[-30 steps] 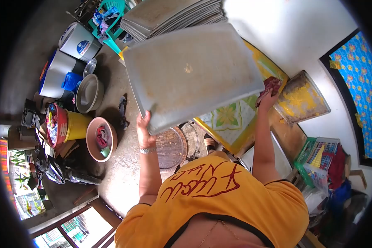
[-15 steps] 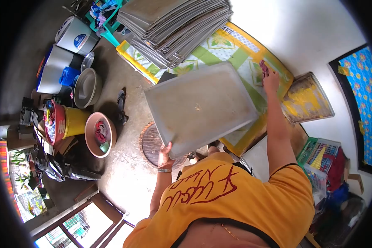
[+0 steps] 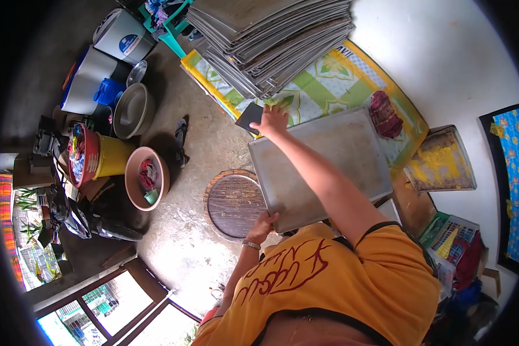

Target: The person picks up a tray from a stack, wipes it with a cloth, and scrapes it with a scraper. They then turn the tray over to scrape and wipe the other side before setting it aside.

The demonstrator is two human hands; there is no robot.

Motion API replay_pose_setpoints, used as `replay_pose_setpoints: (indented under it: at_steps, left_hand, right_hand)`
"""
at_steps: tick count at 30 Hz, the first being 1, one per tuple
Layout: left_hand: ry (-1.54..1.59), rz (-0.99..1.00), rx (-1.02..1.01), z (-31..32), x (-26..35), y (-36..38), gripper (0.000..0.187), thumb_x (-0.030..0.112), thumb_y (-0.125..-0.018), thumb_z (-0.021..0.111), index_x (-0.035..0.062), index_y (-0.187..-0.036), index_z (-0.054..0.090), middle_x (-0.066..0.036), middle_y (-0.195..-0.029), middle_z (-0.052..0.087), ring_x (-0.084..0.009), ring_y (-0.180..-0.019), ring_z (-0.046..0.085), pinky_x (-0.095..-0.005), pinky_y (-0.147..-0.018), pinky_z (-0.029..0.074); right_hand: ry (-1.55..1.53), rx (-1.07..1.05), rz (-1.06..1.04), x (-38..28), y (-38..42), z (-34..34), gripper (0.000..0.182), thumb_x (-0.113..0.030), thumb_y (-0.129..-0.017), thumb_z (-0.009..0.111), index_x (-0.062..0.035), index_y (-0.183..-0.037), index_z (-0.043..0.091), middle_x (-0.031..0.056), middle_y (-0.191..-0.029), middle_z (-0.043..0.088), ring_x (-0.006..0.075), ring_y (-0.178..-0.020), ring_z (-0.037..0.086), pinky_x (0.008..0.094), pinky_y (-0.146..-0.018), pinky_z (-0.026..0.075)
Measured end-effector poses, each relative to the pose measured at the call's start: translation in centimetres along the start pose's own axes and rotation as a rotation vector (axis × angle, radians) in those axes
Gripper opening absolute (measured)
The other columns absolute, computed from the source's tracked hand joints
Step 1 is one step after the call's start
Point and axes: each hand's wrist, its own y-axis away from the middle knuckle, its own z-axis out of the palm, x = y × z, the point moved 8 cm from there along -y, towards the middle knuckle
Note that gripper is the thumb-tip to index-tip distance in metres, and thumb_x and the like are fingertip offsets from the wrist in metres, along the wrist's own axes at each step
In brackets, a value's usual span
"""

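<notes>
A flat grey metal baking tray (image 3: 328, 167) lies tilted over the near edge of the table. At its lower left corner my left hand (image 3: 263, 226) grips the rim, thumb on top. My right arm crosses above the tray. Beyond the tray's far left corner, my right hand (image 3: 273, 120) has its fingers apart, with the thumb at the edge of a dark flat square piece (image 3: 249, 117). A crumpled maroon cloth (image 3: 384, 115) rests on the table beside the tray's right end.
A tall stack of similar trays (image 3: 277, 49) stands on the table, which has a green and yellow patterned cover (image 3: 334, 72). A round wooden lid (image 3: 234, 205) lies on the floor. To the left are a pink basin (image 3: 134, 196), a yellow bucket (image 3: 111, 157) and other containers.
My right hand has let go of the maroon cloth on the table and swung left across the tray to the dark square piece. My left hand still holds the tray.
</notes>
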Motion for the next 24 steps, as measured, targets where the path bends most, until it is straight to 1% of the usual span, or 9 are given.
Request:
replay_pose_setpoints:
  at_steps: [7, 8, 11, 12, 15, 17, 19, 21, 24]
  left_hand:
    - [-0.116, 0.071, -0.011, -0.5, 0.3, -0.5, 0.057, 0.032, -0.092, 0.063, 0.0103, -0.14, 0.039, -0.003, -0.111, 0.063, -0.0103, -0.083, 0.064, -0.0231, -0.061, 0.052]
    - [-0.132, 0.098, 0.002, -0.5, 0.5, -0.6, 0.059, 0.031, -0.093, 0.063, 0.0111, -0.142, 0.036, -0.004, -0.111, 0.063, -0.0107, -0.083, 0.064, -0.0231, -0.061, 0.052]
    - [-0.12, 0.167, 0.06, -0.2, 2.1, 0.5, 0.066, 0.026, -0.092, 0.062, 0.0114, -0.147, 0.028, -0.005, -0.109, 0.063, -0.0105, -0.081, 0.063, -0.0223, -0.056, 0.05]
    - [-0.106, 0.189, 0.082, -0.1, 2.8, 0.9, 0.068, 0.024, -0.092, 0.062, 0.0112, -0.148, 0.025, -0.005, -0.107, 0.063, -0.0103, -0.08, 0.062, -0.0219, -0.054, 0.049]
    - [-0.069, 0.224, 0.125, -0.4, 4.0, 1.2, 0.075, 0.016, -0.091, 0.061, 0.0137, -0.152, 0.017, -0.007, -0.106, 0.063, -0.0117, -0.08, 0.063, -0.0249, -0.055, 0.053]
    - [-0.1, 0.226, 0.122, -1.2, 3.9, 0.8, 0.079, 0.01, -0.09, 0.06, 0.0155, -0.154, 0.013, -0.008, -0.106, 0.063, -0.0126, -0.08, 0.063, -0.0266, -0.056, 0.055]
    - [-0.144, 0.22, 0.109, -1.7, 3.7, 0.2, 0.082, 0.005, -0.089, 0.058, 0.0168, -0.154, 0.01, -0.008, -0.106, 0.063, -0.013, -0.08, 0.063, -0.0273, -0.057, 0.056]
    - [-0.199, 0.201, 0.089, -1.7, 3.4, -0.3, 0.084, 0.001, -0.088, 0.056, 0.0174, -0.155, 0.009, -0.009, -0.106, 0.064, -0.013, -0.079, 0.064, -0.0269, -0.057, 0.056]
    - [-0.266, 0.207, 0.082, -1.9, 2.8, -1.0, 0.086, -0.004, -0.086, 0.053, 0.018, -0.155, 0.007, -0.01, -0.107, 0.065, -0.0141, -0.079, 0.065, -0.0281, -0.056, 0.058]
  right_hand:
    - [-0.016, -0.155, 0.121, 0.4, -2.1, 3.5, 0.094, -0.052, -0.062, 0.083, -0.0065, -0.135, 0.045, 0.0173, -0.133, 0.05, 0.0324, -0.122, 0.051, 0.0499, -0.096, 0.044]
    - [-0.155, -0.03, 0.134, 1.2, -2.4, 3.7, 0.074, -0.037, -0.069, 0.083, -0.0074, -0.128, 0.05, 0.0127, -0.122, 0.056, 0.0273, -0.109, 0.058, 0.0463, -0.09, 0.049]
    - [-1.2, -0.409, 0.284, 3.1, -3.5, 8.7, 0.05, -0.022, -0.076, 0.08, -0.0082, -0.117, 0.055, 0.0082, -0.107, 0.06, 0.0219, -0.095, 0.061, 0.0422, -0.081, 0.053]
    - [-1.373, -0.461, 0.291, 3.2, -2.1, 7.2, 0.029, -0.015, -0.081, 0.074, -0.0093, -0.106, 0.058, 0.0041, -0.094, 0.062, 0.0188, -0.082, 0.061, 0.0378, -0.073, 0.055]
    - [-1.65, -0.331, 0.269, 6.6, 2.3, 1.0, 0.028, -0.017, -0.082, 0.074, -0.0108, -0.105, 0.059, 0.0027, -0.089, 0.062, 0.0172, -0.077, 0.062, 0.0365, -0.074, 0.055]
    - [-1.866, -0.418, 0.273, 9.7, 5.2, -1.1, 0.027, -0.02, -0.085, 0.073, -0.0127, -0.107, 0.06, 0.0017, -0.092, 0.063, 0.0143, -0.075, 0.062, 0.0344, -0.071, 0.055]
    - [-1.929, -0.329, 0.25, 15.6, 6.5, -0.7, 0.036, -0.023, -0.083, 0.075, -0.0134, -0.113, 0.058, 0.0012, -0.102, 0.062, 0.0149, -0.096, 0.062, 0.0368, -0.08, 0.053]
    - [-1.719, -0.218, 0.423, 22.1, 10.0, -1.9, 0.035, -0.029, -0.084, 0.075, -0.011, -0.11, 0.06, 0.0024, -0.098, 0.065, 0.0147, -0.085, 0.065, 0.0334, -0.069, 0.055]
    - [-1.089, 0.1, 0.732, 31.1, 15.0, -5.6, 0.049, -0.038, -0.078, 0.078, -0.0077, -0.112, 0.059, 0.0036, -0.102, 0.066, 0.0167, -0.091, 0.066, 0.0362, -0.072, 0.054]
